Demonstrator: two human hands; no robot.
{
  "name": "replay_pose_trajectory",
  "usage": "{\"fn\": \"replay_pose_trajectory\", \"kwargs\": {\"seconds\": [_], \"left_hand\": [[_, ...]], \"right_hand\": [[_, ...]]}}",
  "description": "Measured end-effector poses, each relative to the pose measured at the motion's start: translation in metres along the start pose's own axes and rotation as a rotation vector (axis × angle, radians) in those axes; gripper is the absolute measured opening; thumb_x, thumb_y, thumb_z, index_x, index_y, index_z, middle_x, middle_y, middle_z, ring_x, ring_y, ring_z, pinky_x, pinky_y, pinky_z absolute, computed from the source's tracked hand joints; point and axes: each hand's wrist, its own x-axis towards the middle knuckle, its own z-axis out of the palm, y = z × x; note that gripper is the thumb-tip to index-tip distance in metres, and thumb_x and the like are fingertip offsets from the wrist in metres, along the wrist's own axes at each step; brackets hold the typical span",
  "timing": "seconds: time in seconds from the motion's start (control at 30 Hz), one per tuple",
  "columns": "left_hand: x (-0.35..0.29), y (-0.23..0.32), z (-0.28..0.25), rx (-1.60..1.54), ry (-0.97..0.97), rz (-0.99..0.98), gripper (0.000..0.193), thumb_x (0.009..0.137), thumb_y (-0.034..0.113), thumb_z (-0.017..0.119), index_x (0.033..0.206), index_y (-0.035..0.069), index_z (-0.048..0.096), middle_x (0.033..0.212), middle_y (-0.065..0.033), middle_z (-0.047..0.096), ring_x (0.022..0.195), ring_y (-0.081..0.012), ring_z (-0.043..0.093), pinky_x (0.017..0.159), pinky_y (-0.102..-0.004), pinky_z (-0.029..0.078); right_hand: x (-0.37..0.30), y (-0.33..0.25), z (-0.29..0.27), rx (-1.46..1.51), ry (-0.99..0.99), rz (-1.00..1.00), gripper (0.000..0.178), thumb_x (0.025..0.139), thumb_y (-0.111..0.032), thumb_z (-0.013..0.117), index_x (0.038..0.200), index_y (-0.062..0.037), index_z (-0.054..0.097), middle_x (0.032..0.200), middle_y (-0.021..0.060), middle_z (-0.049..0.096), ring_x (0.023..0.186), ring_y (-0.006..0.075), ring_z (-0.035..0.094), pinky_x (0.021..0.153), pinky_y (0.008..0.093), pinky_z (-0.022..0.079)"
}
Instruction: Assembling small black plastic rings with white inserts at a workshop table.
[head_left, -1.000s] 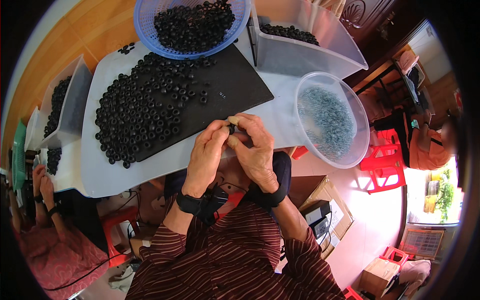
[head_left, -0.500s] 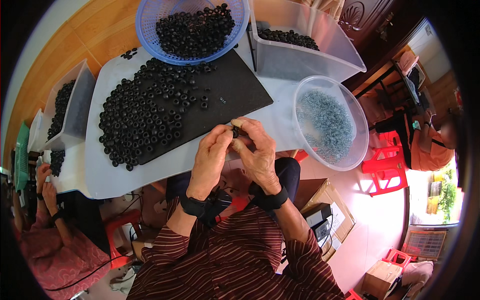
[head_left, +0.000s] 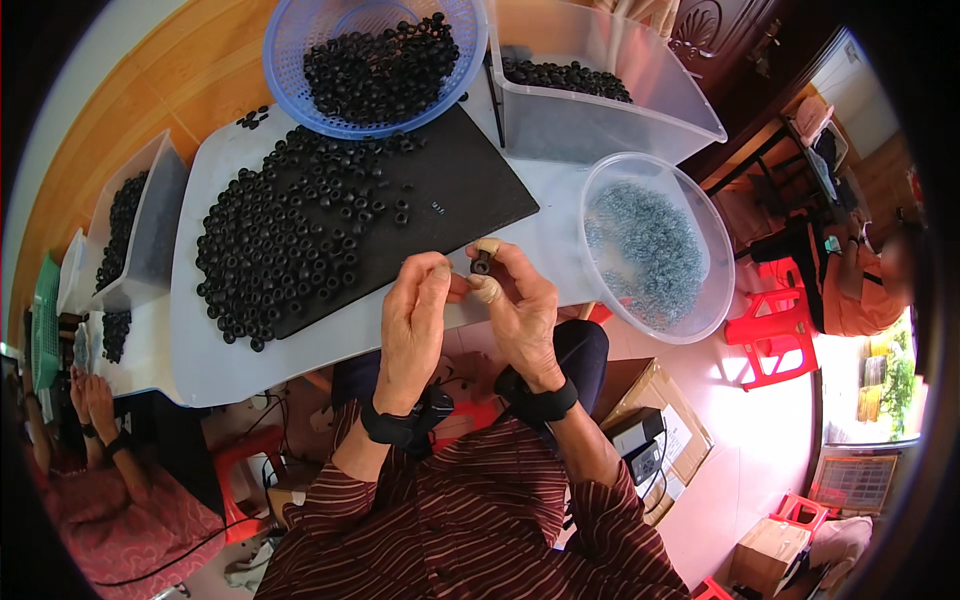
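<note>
Between the thumb and forefinger of my right hand (head_left: 525, 315) is a small round black part with a hole (head_left: 481, 264). Pale coverings wrap the tips of those two fingers. Just to the left is my left hand (head_left: 415, 312), its fingers drawn together and tips close to the black part; whatever they pinch is too small or hidden to make out. Both hands are above the front edge of the table. Beyond them lies a dark board (head_left: 475, 185), with a heap of similar black parts (head_left: 275, 250) over its left side and the tabletop.
A blue colander (head_left: 280, 75) of black parts stands at the back, beside a clear bin (head_left: 610, 130) holding more. At right is a clear round tub (head_left: 725, 265) of small translucent bluish pieces. Another clear bin (head_left: 165, 220) and a co-worker's hands (head_left: 95, 405) are at left.
My hands have drawn slightly apart. The black part now shows in my right fingertips, and my left hand has shifted a little left.
</note>
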Motion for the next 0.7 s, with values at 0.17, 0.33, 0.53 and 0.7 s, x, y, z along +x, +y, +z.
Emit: {"fn": "replay_pose_trajectory", "kwargs": {"seconds": [0.17,0.33,0.53,0.7], "left_hand": [[0.003,-0.005,0.014,-0.044,0.006,0.108,0.046,0.088,0.022,0.066,0.123,0.001,0.045,0.109,-0.0086,0.054,0.093,-0.0140,0.055,0.082,-0.0265,0.047],[0.016,-0.015,0.029,0.102,-0.137,0.124,0.064,0.085,0.027,0.071,0.133,0.002,0.038,0.108,-0.0104,0.053,0.095,-0.0148,0.054,0.083,-0.0282,0.047],[0.026,-0.022,0.039,0.109,-0.227,0.179,0.054,0.092,0.039,0.061,0.129,0.003,0.043,0.100,-0.0035,0.051,0.087,-0.0100,0.049,0.079,-0.0241,0.044],[0.027,-0.024,0.043,0.125,-0.202,0.182,0.048,0.095,0.037,0.058,0.126,0.003,0.044,0.097,-0.0022,0.049,0.084,-0.0089,0.047,0.078,-0.0227,0.043]], "right_hand": [[0.003,-0.001,-0.005,0.161,-0.002,0.073,0.029,0.089,0.001,0.058,0.118,0.0037,0.056,0.107,0.0081,0.063,0.095,0.0128,0.060,0.087,0.0259,0.049],[0.008,-0.006,-0.011,0.289,-0.009,0.162,0.029,0.091,-0.002,0.055,0.119,0.0030,0.056,0.101,0.0047,0.063,0.089,0.0115,0.060,0.080,0.0248,0.051],[0.007,0.003,-0.019,0.451,0.064,0.280,0.026,0.094,-0.010,0.055,0.116,0.0019,0.059,0.094,0.0022,0.062,0.083,0.0081,0.058,0.074,0.0213,0.050],[0.008,0.003,-0.018,0.514,0.084,0.289,0.025,0.094,-0.012,0.055,0.115,0.0011,0.060,0.094,0.0019,0.062,0.083,0.0078,0.058,0.073,0.0207,0.050]]}}
